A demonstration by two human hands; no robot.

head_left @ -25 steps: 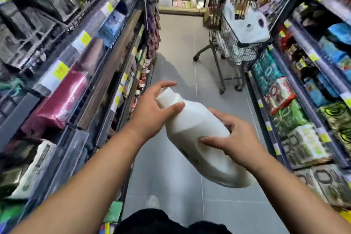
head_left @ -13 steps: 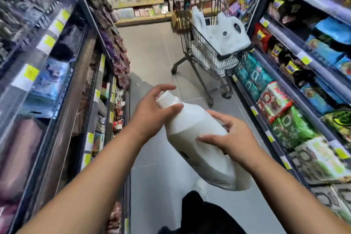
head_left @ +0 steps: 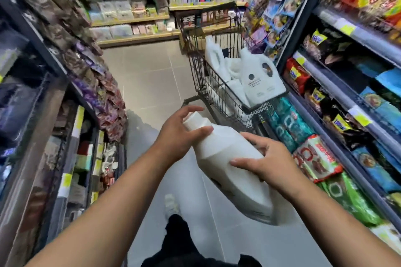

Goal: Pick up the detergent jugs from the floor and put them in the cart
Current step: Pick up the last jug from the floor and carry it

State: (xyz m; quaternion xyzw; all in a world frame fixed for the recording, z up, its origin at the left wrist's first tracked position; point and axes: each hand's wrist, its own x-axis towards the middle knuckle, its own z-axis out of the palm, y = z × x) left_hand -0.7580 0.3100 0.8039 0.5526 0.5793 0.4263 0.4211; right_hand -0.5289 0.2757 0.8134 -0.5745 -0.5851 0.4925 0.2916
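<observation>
At nine o'clock, dark shelving (head_left: pixel 54 97) runs along the aisle, hung with purple and brown packets and lined with yellow price tags. The grey tiled floor (head_left: pixel 152 76) stretches ahead to pale wooden shelves (head_left: pixel 130 21) at twelve o'clock, stacked with pastel packs and bottles.

In the centre, a person with bare forearms holds a white detergent jug (head_left: pixel 225 158) in the air, above the floor and just short of the cart. The jug lies tilted, its cap pointing to eleven o'clock and its base to five o'clock. The left hand (head_left: pixel 175 136) grips the neck: the fingers curl over the cap and the thumb presses across the shoulder. Below, at six o'clock, a pale shoe (head_left: pixel 171 204) and dark clothing show.

The right hand (head_left: pixel 269 162) holds the body of the jug, with the thumb laid flat across the top face and the fingers spread and curled round the far edge.

At one o'clock from the hands stands a wire cart (head_left: pixel 201 76). Inside it a white jug (head_left: pixel 260 80) leans against the near right corner with its label facing out, and another white jug (head_left: pixel 213 58) stands toward the left side behind it.

At three o'clock, shelves (head_left: pixel 347 97) hold bright snack bags in red, green, blue and orange, close beside the cart.
</observation>
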